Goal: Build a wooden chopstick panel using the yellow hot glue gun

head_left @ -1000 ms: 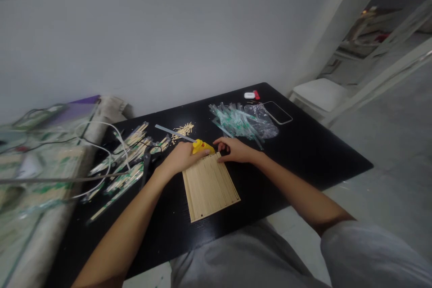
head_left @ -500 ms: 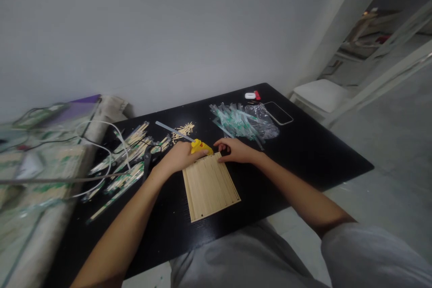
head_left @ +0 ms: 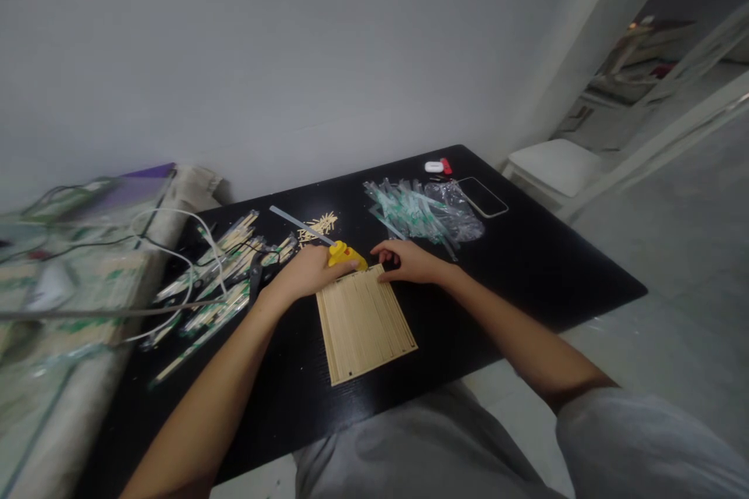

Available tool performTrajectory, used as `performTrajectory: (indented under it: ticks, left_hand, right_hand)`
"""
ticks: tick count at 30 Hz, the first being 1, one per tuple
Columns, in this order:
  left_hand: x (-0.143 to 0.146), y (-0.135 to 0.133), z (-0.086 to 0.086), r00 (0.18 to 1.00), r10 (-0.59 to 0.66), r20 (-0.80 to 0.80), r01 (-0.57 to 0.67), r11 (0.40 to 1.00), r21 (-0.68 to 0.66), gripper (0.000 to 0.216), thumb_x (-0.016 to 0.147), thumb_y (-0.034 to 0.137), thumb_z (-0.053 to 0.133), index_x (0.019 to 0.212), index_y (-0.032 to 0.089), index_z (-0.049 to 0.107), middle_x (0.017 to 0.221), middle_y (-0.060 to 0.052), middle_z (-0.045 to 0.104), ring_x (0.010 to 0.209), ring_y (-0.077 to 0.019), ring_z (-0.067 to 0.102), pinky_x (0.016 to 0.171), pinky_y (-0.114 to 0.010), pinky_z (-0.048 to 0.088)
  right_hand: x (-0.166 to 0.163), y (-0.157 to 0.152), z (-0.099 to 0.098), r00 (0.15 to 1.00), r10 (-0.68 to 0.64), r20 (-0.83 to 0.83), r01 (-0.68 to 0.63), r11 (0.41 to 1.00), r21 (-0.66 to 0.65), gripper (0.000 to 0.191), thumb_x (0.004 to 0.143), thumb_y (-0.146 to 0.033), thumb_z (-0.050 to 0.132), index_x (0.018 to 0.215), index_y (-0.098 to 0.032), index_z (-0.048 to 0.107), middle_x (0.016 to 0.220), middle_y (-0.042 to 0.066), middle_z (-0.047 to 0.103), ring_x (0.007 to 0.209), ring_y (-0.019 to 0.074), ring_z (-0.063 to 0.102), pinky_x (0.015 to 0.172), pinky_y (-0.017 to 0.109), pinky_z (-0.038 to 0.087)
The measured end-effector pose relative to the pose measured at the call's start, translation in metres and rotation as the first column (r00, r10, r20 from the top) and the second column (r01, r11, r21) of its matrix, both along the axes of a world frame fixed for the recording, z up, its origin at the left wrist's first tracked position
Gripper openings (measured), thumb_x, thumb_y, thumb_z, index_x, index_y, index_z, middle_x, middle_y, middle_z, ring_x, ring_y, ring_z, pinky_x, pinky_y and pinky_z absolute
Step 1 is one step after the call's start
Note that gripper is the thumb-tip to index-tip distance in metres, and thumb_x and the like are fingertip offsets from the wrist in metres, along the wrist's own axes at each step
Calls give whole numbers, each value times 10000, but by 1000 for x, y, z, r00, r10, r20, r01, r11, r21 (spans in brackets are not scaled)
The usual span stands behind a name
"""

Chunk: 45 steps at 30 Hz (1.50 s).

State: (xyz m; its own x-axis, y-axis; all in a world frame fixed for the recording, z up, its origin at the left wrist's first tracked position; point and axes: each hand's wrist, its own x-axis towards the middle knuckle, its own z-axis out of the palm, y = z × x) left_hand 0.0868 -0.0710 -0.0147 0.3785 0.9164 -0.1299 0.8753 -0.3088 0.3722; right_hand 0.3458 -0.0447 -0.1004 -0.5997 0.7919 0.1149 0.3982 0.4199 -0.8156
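My left hand is wrapped round a yellow hot glue gun, with a long translucent glue stick jutting from its back. The gun's nose points right, at the far edge of a flat panel of wooden sticks lying on the table. Small dark gaps show along the panel's near and far edges. At its far right corner, my right hand has curled fingers, with the thumb on the panel's edge. Whether a small piece is also pinched there, I cannot tell.
Wrapped chopsticks and a white cable lie on the left. Behind the gun is a pile of short stick pieces. Empty plastic wrappers, a phone and a white case are on the black table's far right.
The glue gun in my left hand has shifted very slightly left. My right hand and the stick panel stay in place.
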Motion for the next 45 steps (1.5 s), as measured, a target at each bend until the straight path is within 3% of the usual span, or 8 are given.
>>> performTrajectory:
  ticks: [8,20,35,45]
  left_hand:
    - [-4,0,1,999,21,-32,-21,1000,13,599,881,720,514,538,231,463,509,-1,512,487,-159,490,501,-304,269]
    - [-5,1,0,999,10,32,-8,999,-43,581,856,728,533,568,223,530,539,-4,564,510,-169,518,494,-300,281]
    - [-6,1,1,998,14,-60,-13,1000,6,617,897,725,468,527,231,462,514,-3,470,504,-161,466,531,-300,274]
    - [-8,2,2,997,35,-65,-36,999,-13,601,886,725,481,534,239,459,528,-10,497,517,-172,480,532,-301,299]
  right_hand:
    - [0,-1,2,1000,-3,13,3,1000,-3,510,716,-300,882,1171,-204,673,990,37,682,875,178,629,742,302,507]
    - [0,-1,3,1000,-2,17,2,1000,-1,510,705,-288,890,1157,-192,673,989,41,682,871,180,629,741,307,505]
    - [0,-1,5,1000,4,24,-5,1000,7,485,717,-284,881,1149,-181,685,994,46,684,882,184,633,744,301,504]
    - [1,-1,4,1000,8,29,-8,1000,19,475,727,-297,879,1149,-190,687,994,49,690,885,188,640,749,308,511]
